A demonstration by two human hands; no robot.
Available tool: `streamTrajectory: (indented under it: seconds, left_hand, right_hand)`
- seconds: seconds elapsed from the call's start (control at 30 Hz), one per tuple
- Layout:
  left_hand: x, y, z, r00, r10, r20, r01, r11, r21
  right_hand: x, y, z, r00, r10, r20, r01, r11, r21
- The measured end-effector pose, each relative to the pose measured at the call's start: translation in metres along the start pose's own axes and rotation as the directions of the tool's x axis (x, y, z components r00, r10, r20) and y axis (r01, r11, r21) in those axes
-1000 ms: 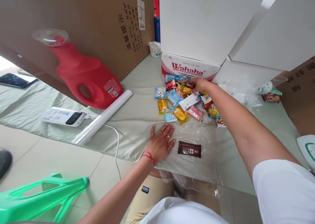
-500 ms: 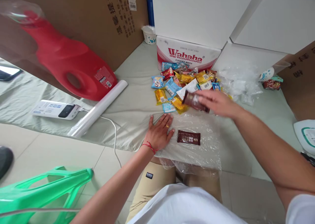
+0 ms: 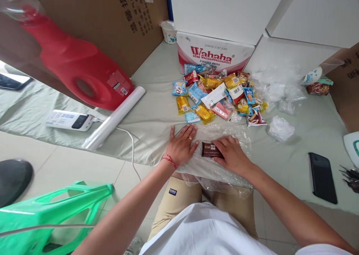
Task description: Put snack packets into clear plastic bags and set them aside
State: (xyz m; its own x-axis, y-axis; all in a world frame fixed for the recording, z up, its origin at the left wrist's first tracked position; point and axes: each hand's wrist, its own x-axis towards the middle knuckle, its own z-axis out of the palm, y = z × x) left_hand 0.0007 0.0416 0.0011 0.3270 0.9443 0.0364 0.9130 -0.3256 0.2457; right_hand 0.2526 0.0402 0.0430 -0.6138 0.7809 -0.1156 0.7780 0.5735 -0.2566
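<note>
My left hand (image 3: 182, 144) lies flat with fingers spread at the left edge of a clear plastic sheet (image 3: 238, 135) on the cloth. On that sheet is a snack bar in a dark brown wrapper (image 3: 210, 149). My right hand (image 3: 231, 152) has its thumb and fingers around the bar's right end, covering part of it. Only one brown wrapper shows; whether a second bar lies beneath it is hidden. Beyond the sheet is a heap of small wrapped snacks (image 3: 210, 83) in yellow, blue, red and white.
A red jug (image 3: 81, 68), a plastic film roll (image 3: 114, 118) and a power bank (image 3: 70, 120) with a cable lie left. Behind the snacks stands a Wahaha carton (image 3: 213, 51). To the right are crumpled clear bags (image 3: 277, 86) and a black phone (image 3: 322, 176). A green stool (image 3: 56, 206) stands lower left.
My right hand has brought the brown bar from over the snack heap down onto the plastic sheet, where another brown bar lay. My left hand stays in place. The view has shifted slightly.
</note>
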Motion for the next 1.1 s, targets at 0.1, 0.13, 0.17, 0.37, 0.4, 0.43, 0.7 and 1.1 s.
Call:
streamTrajectory:
  seconds: [0.1,0.13,0.17,0.37,0.4,0.43,0.7,1.1]
  left_hand:
    - [-0.002,-0.001,-0.001,1.0,0.011,-0.006,-0.011,1.0,-0.009]
    - [-0.002,-0.002,-0.001,1.0,0.016,-0.01,-0.017,1.0,-0.017]
    - [-0.003,-0.003,-0.001,1.0,0.021,-0.014,-0.021,0.999,-0.028]
    - [-0.005,-0.008,0.001,0.987,-0.092,-0.134,0.067,0.981,-0.18]
    - [-0.004,-0.009,0.001,0.979,-0.13,-0.156,0.093,0.97,-0.223]
    - [-0.003,-0.011,0.0,0.973,-0.164,-0.162,0.117,0.956,-0.27]
    - [0.005,-0.015,-0.012,0.972,-0.231,-0.033,0.188,0.861,-0.472]
    - [-0.008,-0.033,-0.004,0.947,-0.186,-0.26,0.016,0.839,-0.544]
  right_hand:
    - [-0.003,0.003,0.001,0.999,-0.018,-0.028,0.019,0.998,0.06]
    - [-0.002,0.007,-0.001,0.998,-0.021,-0.066,0.027,0.995,0.097]
    - [0.0,0.012,-0.003,0.993,-0.011,-0.121,0.027,0.991,0.127]
    - [0.05,0.048,-0.016,0.964,0.166,-0.207,-0.164,0.986,0.024]
    - [0.06,0.052,-0.017,0.974,0.177,-0.143,-0.178,0.984,0.005]
    - [0.069,0.056,-0.018,0.981,0.179,-0.081,-0.179,0.984,-0.002]
    - [0.065,0.047,-0.046,0.998,-0.068,0.012,0.063,0.962,0.266]
    - [-0.045,-0.009,0.003,0.976,-0.168,0.14,0.177,0.983,-0.052]
